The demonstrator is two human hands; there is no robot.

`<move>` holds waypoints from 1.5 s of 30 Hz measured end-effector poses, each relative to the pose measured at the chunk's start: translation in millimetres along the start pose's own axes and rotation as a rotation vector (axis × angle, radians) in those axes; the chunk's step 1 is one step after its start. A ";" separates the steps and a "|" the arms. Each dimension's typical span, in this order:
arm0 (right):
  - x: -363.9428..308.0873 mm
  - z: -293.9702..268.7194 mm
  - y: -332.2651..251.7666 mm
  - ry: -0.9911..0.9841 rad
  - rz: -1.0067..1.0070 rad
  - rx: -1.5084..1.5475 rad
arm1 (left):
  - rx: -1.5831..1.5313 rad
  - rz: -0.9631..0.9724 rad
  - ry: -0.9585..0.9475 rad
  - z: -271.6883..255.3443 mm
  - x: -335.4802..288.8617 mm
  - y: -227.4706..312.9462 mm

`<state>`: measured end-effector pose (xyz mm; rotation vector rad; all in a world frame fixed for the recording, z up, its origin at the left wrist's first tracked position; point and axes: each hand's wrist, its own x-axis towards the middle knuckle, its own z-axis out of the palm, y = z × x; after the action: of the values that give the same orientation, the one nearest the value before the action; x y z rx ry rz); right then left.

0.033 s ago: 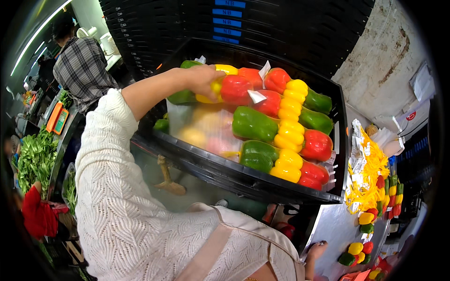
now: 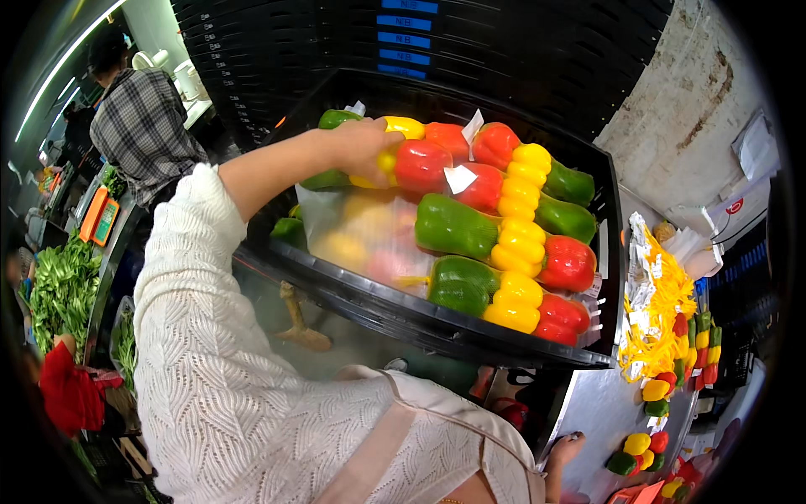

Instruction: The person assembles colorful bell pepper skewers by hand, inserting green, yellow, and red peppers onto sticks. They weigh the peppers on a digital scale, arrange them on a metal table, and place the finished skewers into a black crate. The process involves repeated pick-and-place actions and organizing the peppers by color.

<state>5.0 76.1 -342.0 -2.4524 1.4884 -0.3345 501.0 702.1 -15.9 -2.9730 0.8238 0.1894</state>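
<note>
My left hand [image 2: 366, 153] reaches into a black crate [image 2: 403, 309] and is closed over the near end of a bell pepper pack [image 2: 424, 165]. That pack lines up green, yellow and red peppers, with a white tag [image 2: 460, 178] beside the red end. Several more packs lie alongside, with a green pepper [image 2: 456, 225], yellow peppers [image 2: 517, 245] and red peppers [image 2: 567, 262] in rows. Cloudy plastic sheeting [image 2: 332, 231] blurs the peppers beneath it. At the lower right, my right hand [image 2: 566, 451] is small beside a metal table, its fingers curled, with something dark at the fingertips.
Stacked black crates [image 2: 504, 50] rise behind. The metal table [image 2: 588, 412] at right carries yellow netting [image 2: 655, 311] and a pepper cluster [image 2: 642, 454]. A wooden-looking stick [image 2: 295, 315] shows below the crate. Left are leafy greens [image 2: 63, 286], an orange scale [image 2: 99, 217] and a person in a checked top [image 2: 143, 126].
The white tag near my left hand has turned to show more of its face. My left hand stays on the pack; the view has shifted very slightly.
</note>
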 end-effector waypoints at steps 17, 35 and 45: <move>-15.6 14.9 -3.7 0.094 0.015 0.033 | 0.071 -0.128 0.167 14.3 8.4 -69.6; -6.6 23.8 17.6 0.109 0.037 0.042 | 0.114 -0.073 0.296 20.3 52.4 -88.7; -24.8 1.4 -21.0 0.102 0.069 0.013 | -0.254 -0.022 -0.104 3.7 -3.0 -36.4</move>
<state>11.8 107.7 -337.9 -2.4003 1.6019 -0.4598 516.8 735.1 -18.5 -3.1697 0.8106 0.4780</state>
